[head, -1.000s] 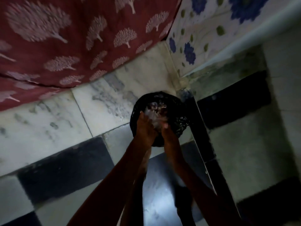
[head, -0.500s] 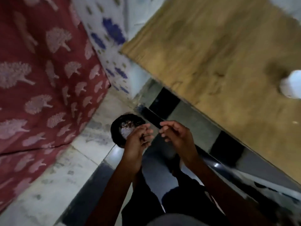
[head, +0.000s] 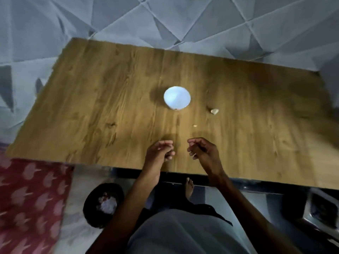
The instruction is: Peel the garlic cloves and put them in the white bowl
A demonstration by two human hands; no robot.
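Grip slack, left hand (head: 161, 152), right hand (head: 204, 153); round white bowl (head: 177, 97)

White bowl (head: 177, 97) on brown wood-grain table (head: 110, 99); red cloth (head: 31, 204) bears pale, perhaps leaf-like, motifs.

The white bowl (head: 177, 98) glows so bright that its inside cannot be seen. 1 tiny speck (head: 195, 126) on the table (head: 110, 88) is too small to name. The table runs off the right edge. The black bin (head: 90, 215) holds pale stuff that is blurry.
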